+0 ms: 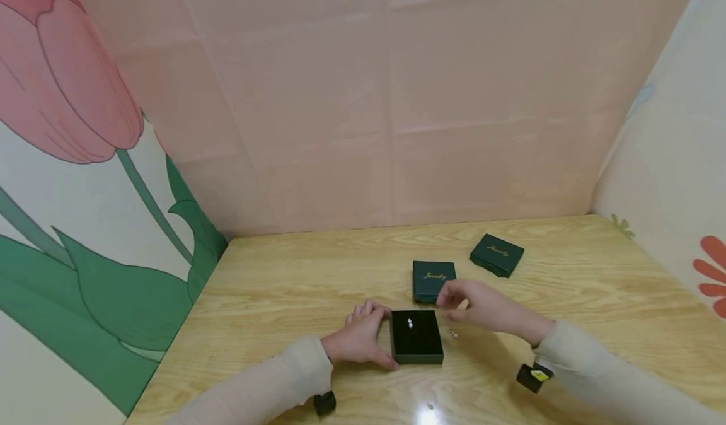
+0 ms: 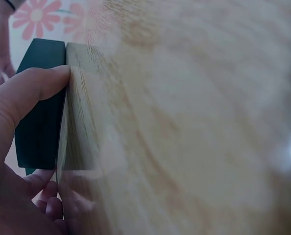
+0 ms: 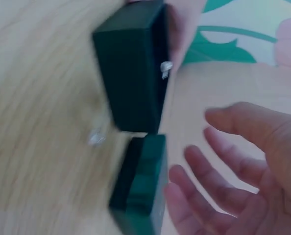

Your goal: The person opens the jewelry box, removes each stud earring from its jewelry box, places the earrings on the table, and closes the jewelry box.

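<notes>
An open dark green jewelry box with a black lining sits on the wooden table. A small sparkling earring is set in the lining, left of its middle. My left hand holds the box by its left side, thumb at the near corner and fingers at the far one. To the right of the box hovers my right hand, its fingers loosely bent and holding nothing. Below it, a second small shiny piece of jewelry lies on the tabletop; the right wrist view shows this piece blurred.
Right behind the open box is a dark green lid marked "Jewelry", partly covered by my right hand. Farther back to the right lies another green "Jewelry" box. A tiny object is near the table's front, beside a bright reflection.
</notes>
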The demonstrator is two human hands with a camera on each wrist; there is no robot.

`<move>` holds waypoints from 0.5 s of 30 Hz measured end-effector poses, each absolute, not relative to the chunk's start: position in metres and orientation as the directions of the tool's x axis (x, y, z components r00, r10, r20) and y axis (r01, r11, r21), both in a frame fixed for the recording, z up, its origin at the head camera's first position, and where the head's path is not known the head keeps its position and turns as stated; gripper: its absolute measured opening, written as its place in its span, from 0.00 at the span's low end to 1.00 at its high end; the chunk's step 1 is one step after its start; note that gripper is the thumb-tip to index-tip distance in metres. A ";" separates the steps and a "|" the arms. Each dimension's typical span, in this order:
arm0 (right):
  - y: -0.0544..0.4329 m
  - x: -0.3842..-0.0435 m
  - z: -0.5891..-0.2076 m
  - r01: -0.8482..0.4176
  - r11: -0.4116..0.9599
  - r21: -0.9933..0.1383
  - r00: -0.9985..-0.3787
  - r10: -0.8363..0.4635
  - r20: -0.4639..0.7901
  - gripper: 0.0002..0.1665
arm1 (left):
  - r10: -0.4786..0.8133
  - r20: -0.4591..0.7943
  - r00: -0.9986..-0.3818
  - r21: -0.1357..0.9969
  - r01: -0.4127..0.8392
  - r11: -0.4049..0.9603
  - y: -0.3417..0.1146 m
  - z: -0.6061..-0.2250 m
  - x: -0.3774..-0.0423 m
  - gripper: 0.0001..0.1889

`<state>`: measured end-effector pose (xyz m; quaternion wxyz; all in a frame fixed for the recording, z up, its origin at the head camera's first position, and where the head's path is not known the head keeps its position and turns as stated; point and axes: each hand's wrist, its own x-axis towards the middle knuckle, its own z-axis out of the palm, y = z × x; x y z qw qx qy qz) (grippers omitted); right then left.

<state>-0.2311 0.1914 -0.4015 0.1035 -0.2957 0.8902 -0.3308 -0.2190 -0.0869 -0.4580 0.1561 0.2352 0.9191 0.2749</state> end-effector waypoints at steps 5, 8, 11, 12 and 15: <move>0.174 -0.229 -0.394 -0.453 0.578 -0.679 -0.830 -0.551 0.084 0.08 | 0.509 -0.154 -0.847 0.579 0.340 0.741 -0.086 -0.457 -0.218 0.46; 0.163 -0.227 -0.399 -0.453 0.556 -0.697 -0.826 -0.555 0.095 0.10 | 0.511 -0.144 -0.847 0.572 0.350 0.742 -0.086 -0.457 -0.218 0.46; 0.153 -0.227 -0.407 -0.449 0.566 -0.692 -0.822 -0.565 0.072 0.12 | 0.513 -0.145 -0.846 0.575 0.350 0.740 -0.086 -0.458 -0.218 0.46; 0.150 -0.228 -0.410 -0.460 0.577 -0.675 -0.816 -0.574 0.066 0.13 | 0.512 -0.149 -0.846 0.577 0.346 0.740 -0.086 -0.458 -0.218 0.46; 0.142 -0.230 -0.418 -0.491 0.610 -0.622 -0.797 -0.603 0.038 0.14 | 0.513 -0.167 -0.842 0.583 0.335 0.740 -0.086 -0.458 -0.218 0.47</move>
